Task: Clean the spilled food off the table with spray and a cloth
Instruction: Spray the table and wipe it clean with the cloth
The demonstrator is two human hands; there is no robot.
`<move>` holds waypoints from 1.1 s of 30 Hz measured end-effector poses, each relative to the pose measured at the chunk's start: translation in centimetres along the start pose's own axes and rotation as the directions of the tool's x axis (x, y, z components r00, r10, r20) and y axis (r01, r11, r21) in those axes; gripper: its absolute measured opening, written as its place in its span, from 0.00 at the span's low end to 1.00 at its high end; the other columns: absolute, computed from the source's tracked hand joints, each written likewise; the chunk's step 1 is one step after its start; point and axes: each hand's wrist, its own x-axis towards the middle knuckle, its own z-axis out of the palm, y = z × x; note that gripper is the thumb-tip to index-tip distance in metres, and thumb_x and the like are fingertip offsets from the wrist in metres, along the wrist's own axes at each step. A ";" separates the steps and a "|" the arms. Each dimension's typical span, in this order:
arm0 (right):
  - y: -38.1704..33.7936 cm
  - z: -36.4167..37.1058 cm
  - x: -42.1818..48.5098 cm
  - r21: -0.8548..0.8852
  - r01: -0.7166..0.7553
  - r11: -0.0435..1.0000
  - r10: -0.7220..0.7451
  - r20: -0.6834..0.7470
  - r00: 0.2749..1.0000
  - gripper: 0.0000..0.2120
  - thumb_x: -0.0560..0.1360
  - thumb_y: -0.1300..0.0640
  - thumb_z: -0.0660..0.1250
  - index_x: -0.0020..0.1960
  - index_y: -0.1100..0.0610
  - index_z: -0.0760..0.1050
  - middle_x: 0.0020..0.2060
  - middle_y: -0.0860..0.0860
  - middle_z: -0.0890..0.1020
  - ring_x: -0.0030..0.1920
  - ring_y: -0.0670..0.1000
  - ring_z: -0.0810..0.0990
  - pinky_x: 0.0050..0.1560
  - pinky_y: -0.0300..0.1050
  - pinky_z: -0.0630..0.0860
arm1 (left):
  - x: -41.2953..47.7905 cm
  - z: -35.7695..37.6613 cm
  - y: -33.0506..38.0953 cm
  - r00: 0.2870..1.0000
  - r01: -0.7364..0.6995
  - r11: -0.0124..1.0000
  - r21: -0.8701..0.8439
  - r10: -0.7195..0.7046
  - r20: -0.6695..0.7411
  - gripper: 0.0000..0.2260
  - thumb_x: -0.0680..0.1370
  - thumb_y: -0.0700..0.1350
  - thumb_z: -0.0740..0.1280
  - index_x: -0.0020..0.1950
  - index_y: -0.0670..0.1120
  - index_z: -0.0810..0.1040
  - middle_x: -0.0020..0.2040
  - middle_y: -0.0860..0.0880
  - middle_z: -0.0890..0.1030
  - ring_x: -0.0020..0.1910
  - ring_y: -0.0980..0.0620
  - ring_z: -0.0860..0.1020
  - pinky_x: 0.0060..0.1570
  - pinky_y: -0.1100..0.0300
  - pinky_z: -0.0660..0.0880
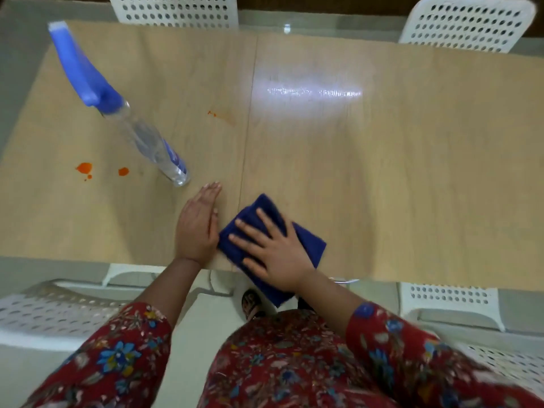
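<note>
Spilled food [84,167] in orange spots on the left half of a pale wooden table [412,172]: two larger blobs side by side, with a few specks, near the left edge, and a smaller smear [212,114] farther across, towards the middle seam [250,142]. None of it wiped yet. Dark blue cloth [310,245], folded, at the near edge, one corner hanging over, pinned under the right hand [273,254], palm down and fingers spread flat, gripping nothing. Left hand [198,225] flat on bare wood just beside the cloth, perhaps touching its edge, fingers straight and together, also holding nothing. Spray bottle [147,139], clear with a blue head, standing just beyond the tips of the left hand, untouched, its length running away and to the left in this wide view. Bigger blobs lying left of the bottle's base and well left of both hands; smear farther out, right of the bottle, straight ahead of the left hand. Left hand plainly the nearer to bottle and spill alike; cloth hand farthest of all. Likely next: a short forward reach for the bottle, then a sweep of the cloth leftwards across the seam. White perforated chairs [176,8] around the table.
</note>
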 end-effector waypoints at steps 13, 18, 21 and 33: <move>14.5 -3.1 -12.4 0.127 -0.935 0.332 0.943 -0.065 0.326 0.29 0.78 0.38 0.41 0.78 0.40 0.47 0.79 0.43 0.49 0.78 0.57 0.45 0.72 0.68 0.44 | -2.5 4.4 7.3 0.892 -0.042 0.962 0.269 -0.086 0.445 0.32 0.73 0.67 0.35 0.75 0.58 0.30 0.76 0.53 0.30 0.75 0.53 0.29 0.73 0.50 0.33; 6.3 -2.1 -4.6 0.055 -0.674 0.737 0.676 -0.072 0.733 0.29 0.77 0.39 0.42 0.78 0.42 0.52 0.78 0.44 0.52 0.78 0.57 0.46 0.72 0.68 0.44 | -2.2 4.2 7.2 0.863 -0.069 0.959 0.274 -0.080 0.498 0.35 0.71 0.69 0.35 0.74 0.58 0.30 0.76 0.53 0.29 0.75 0.52 0.30 0.73 0.49 0.33; 6.1 -1.9 -6.0 0.060 -0.498 0.865 0.501 -0.056 0.864 0.27 0.79 0.38 0.47 0.77 0.39 0.52 0.78 0.41 0.52 0.78 0.53 0.45 0.73 0.63 0.42 | -2.2 4.4 7.3 0.859 -0.066 0.950 0.305 -0.101 0.502 0.36 0.70 0.70 0.35 0.75 0.58 0.30 0.75 0.54 0.28 0.74 0.53 0.29 0.73 0.49 0.34; 15.9 -2.5 -16.4 0.319 -0.945 -0.066 0.997 -0.025 -0.078 0.27 0.81 0.40 0.44 0.79 0.43 0.45 0.79 0.45 0.47 0.78 0.59 0.43 0.74 0.66 0.40 | -2.0 3.9 7.6 0.831 -0.079 0.947 0.312 -0.110 0.546 0.38 0.69 0.70 0.35 0.77 0.59 0.33 0.75 0.54 0.26 0.73 0.53 0.26 0.71 0.49 0.30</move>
